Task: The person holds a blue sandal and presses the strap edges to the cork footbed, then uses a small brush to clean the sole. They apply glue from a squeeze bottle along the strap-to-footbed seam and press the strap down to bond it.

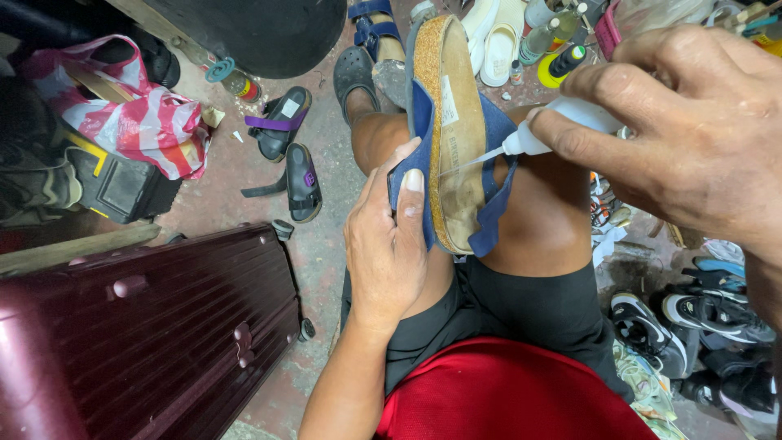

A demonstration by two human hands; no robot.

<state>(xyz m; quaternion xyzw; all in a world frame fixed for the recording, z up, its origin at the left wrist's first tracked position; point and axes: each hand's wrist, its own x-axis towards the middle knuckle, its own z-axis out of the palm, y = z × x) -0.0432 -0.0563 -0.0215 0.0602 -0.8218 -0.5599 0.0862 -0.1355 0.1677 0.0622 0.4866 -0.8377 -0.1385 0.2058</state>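
A blue sandal (452,130) with a cork footbed and blue straps stands on edge between my knees. My left hand (387,236) grips its left side, thumb along the blue strap. My right hand (692,130) squeezes a small white glue bottle (562,122). The bottle's thin nozzle points left and touches the cork footbed near its middle. I sit in black shorts and a red shirt, with a grey clog on my left foot.
A dark red hard suitcase (147,326) lies at my left. Two black sandals (289,151) and a pink striped bag (138,114) lie on the concrete floor. Sneakers (709,318) pile up at right. Bottles and white shoes (505,37) stand ahead.
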